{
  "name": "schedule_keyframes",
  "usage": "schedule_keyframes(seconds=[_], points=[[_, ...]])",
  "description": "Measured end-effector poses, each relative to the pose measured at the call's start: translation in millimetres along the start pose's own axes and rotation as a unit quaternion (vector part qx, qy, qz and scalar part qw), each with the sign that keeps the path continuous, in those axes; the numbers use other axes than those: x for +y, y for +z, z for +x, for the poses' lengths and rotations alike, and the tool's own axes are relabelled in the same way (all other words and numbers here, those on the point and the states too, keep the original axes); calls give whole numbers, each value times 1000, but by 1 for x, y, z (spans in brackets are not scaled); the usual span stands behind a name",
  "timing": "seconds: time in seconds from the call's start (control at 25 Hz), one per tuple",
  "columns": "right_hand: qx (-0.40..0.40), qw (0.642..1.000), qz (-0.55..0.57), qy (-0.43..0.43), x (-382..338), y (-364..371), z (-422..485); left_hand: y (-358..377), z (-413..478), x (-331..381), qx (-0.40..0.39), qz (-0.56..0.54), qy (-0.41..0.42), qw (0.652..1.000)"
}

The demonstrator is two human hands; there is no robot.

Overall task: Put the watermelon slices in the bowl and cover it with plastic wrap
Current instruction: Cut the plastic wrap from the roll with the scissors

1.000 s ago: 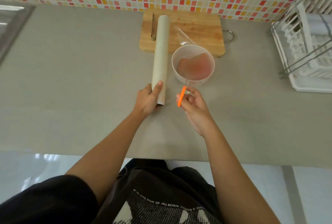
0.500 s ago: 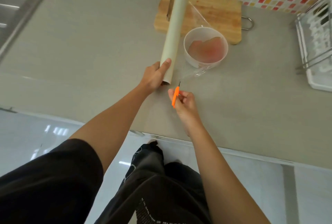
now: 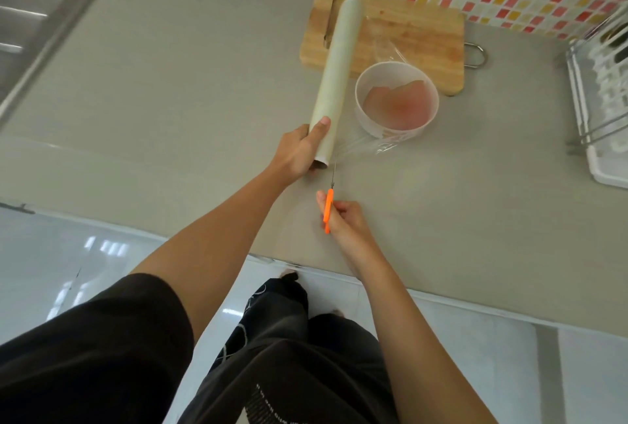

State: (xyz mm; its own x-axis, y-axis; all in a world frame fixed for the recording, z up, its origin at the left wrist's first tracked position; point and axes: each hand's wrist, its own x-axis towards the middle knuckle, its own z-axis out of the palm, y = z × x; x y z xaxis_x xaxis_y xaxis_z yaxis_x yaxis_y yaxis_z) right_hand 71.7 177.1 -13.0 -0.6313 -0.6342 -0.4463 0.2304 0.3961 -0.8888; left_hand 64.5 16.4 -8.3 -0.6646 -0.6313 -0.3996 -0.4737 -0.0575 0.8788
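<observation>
Your left grip (image 3: 299, 151) wraps the roll (image 3: 334, 83) at its near end; your right grip (image 3: 346, 223) pinches scissors (image 3: 328, 209). Slices (image 3: 397, 105) lie in the bowl (image 3: 367, 124) just right of it. If the film (image 3: 360, 145) slackens, blades may snag and drag it off.

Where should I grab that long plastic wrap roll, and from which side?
Probably the near end of the plastic wrap roll, from its left, fingers curled round the tube, as the left hand does now. It is a round, slim tube. The film stretches from its right side to the bowl, and the right hand holds scissors there.
</observation>
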Motion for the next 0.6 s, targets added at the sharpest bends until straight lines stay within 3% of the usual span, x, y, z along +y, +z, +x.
schedule_keyframes(seconds=[0.4,0.6], points=[[-17,997,70,29,-8,14,24,-7,5,4,-4,11,-1,1000],[11,989,142,28,16,16,21,-7,7,3,-15,36,1,999]])
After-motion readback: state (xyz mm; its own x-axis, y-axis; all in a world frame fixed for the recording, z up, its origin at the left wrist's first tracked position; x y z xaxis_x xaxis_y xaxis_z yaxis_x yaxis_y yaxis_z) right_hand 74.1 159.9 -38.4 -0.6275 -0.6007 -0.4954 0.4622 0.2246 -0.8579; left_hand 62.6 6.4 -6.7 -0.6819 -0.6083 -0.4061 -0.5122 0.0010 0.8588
